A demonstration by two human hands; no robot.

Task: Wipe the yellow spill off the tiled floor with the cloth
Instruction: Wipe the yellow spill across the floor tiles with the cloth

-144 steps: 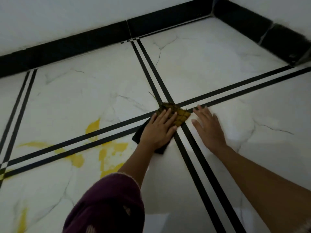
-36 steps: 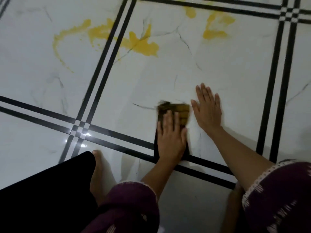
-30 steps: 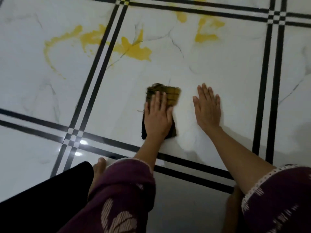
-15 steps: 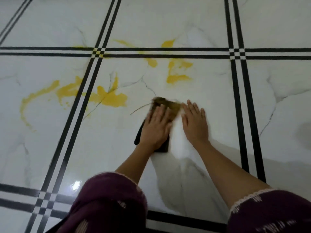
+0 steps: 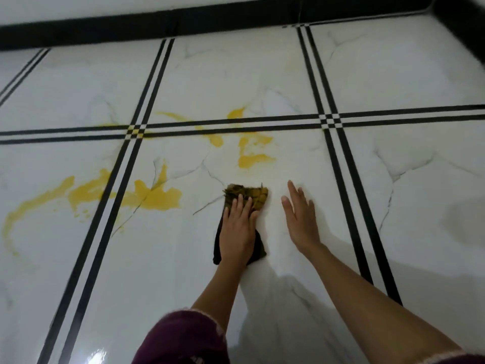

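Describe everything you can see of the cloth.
The cloth is a dark fabric bunched into a narrow strip, its far end stained yellow-green and ragged. It lies flat on the white tile, short of the yellow spill. The left hand presses on its middle, fingers straight; the right hand rests beside it, apart.

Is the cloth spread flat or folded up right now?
Folded, a narrow strip: the cloth sticks out ahead of and behind the left hand pressing it, front end crumpled.

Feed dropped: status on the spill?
Left hand flat on cloth. Right hand flat on tiled floor. Yellow spill unwiped, left and ahead. No obstacle seen.
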